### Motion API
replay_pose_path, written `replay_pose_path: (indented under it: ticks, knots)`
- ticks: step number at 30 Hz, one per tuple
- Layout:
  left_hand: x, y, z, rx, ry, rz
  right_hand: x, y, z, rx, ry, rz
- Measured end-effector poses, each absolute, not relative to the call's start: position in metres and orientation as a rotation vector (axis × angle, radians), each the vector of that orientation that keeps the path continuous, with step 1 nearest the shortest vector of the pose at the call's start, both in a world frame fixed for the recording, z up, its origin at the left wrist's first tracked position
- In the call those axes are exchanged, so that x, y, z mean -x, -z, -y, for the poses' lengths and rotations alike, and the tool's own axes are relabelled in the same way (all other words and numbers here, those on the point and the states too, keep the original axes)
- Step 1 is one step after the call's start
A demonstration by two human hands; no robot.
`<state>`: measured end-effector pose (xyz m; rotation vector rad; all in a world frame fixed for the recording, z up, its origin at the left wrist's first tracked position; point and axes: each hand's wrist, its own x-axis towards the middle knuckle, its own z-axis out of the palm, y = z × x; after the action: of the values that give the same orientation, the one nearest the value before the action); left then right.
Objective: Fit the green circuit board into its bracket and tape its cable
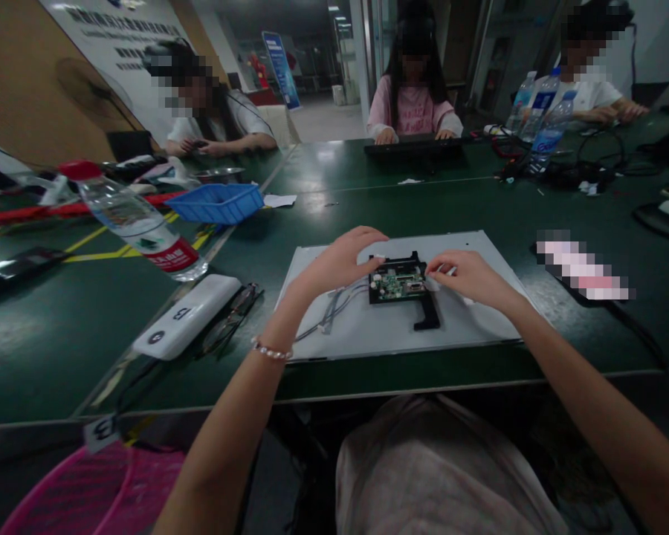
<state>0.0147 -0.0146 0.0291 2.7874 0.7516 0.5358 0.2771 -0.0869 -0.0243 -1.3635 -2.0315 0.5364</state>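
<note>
Curving beside the circuit board (397,285): left hand (346,260), thumb and fingers apart, thumb tip at the upper left corner.
Right hand (471,276): fingertips bunched at the board's right edge; cannot tell whether they pinch anything.
Board: in a black frame (432,315) on a white panel (368,339), between both hands.
In the way: fingers hide parts of the frame's sides.
Wires (346,300): running left from the board.
Farther left: glasses (231,319), power bank (186,316), bottle (170,253), blue basket (226,204).

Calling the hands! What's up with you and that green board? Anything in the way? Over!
Left hand, upper left of green circuit board; right hand, at its right edge. Board in black frame on white panel. Nearby clutter: grey cables, left.
</note>
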Motion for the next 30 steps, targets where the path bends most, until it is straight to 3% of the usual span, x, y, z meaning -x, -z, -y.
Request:
replay_pose_path:
  ticks: [13, 17, 25, 30]
  knots:
    - [0.068, 0.018, -0.034, -2.655, -0.424, -1.428, -0.263, 0.022, 0.093, 1.356, -0.481, 2.128]
    - [0.065, 0.010, -0.031, -2.614, -0.447, -1.434, -0.264, 0.022, 0.091, 1.348, -0.448, 2.117]
    - [0.058, -0.029, 0.004, -2.217, -0.898, -1.376, -0.256, 0.010, 0.100, 1.290, -0.418, 2.023]
    - [0.053, -0.024, 0.030, -2.174, -0.888, -1.374, -0.225, 0.004, 0.122, 1.194, -0.388, 1.998]
